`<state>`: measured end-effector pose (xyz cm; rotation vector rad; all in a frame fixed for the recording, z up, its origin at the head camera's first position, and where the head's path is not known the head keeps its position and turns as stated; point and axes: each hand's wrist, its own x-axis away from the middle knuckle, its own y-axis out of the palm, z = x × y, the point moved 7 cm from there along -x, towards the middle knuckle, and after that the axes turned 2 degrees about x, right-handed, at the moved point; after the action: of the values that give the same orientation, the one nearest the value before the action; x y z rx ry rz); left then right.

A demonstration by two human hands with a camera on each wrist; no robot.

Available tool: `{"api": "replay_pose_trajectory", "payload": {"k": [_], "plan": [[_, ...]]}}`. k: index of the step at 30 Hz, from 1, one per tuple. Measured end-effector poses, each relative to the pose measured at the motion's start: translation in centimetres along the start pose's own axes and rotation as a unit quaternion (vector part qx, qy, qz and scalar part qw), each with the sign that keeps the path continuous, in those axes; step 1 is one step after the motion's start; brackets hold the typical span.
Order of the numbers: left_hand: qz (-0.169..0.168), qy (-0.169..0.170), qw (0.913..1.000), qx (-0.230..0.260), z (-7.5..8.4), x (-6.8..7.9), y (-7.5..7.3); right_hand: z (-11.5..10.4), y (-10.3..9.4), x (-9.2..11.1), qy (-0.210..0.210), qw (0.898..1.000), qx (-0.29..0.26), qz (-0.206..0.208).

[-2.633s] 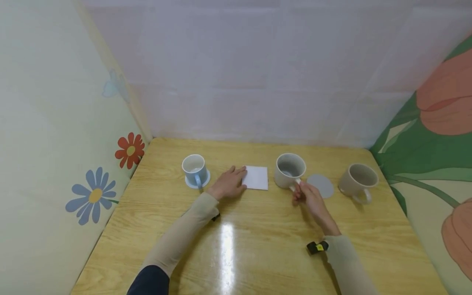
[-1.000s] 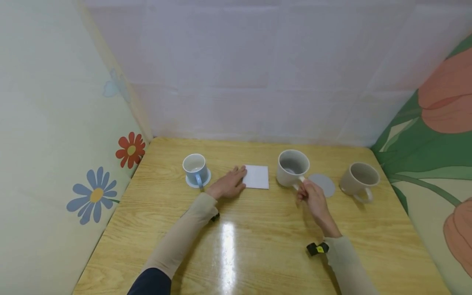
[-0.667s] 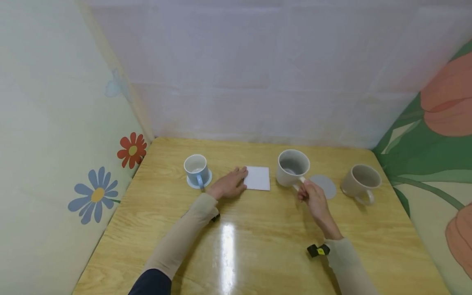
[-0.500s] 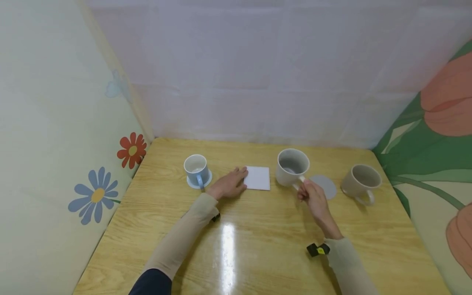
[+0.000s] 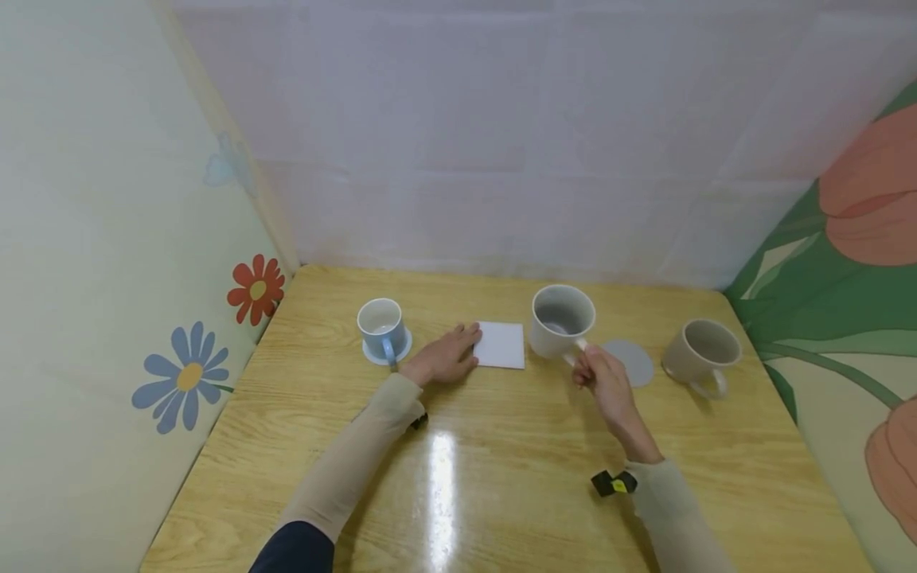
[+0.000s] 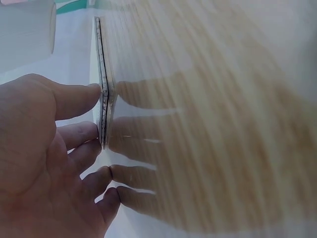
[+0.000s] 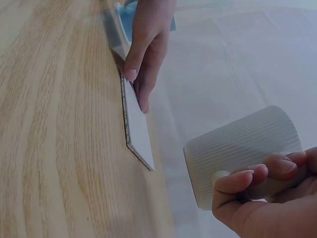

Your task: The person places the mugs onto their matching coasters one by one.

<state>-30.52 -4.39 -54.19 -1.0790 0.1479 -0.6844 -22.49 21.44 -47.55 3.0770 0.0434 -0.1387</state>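
Observation:
My right hand grips the handle of a pale mug. In the right wrist view the ribbed mug hangs above the table, its base apart from the wood. Left of it lies a square white coaster, flat on the table. My left hand rests at the coaster's left edge. The left wrist view shows its thumb at one corner of the coaster, the other fingers relaxed along the left edge.
A blue-and-white mug stands on a round light-blue coaster at the left. To the right lie a round grey coaster and a beige mug. A white sheet hangs behind the wooden table.
The right hand has raised the pale mug and, in the last half second, brought it slightly left and away from the person. The left hand and the square coaster stay in place.

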Motion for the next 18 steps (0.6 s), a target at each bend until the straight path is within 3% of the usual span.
{"api": "replay_pose_trajectory", "payload": {"k": [18], "plan": [[0.002,-0.005,1.0,0.004,0.1,0.0,0.0,-0.2,1.1,-0.2,-0.004,1.0,0.008,-0.011]]}}
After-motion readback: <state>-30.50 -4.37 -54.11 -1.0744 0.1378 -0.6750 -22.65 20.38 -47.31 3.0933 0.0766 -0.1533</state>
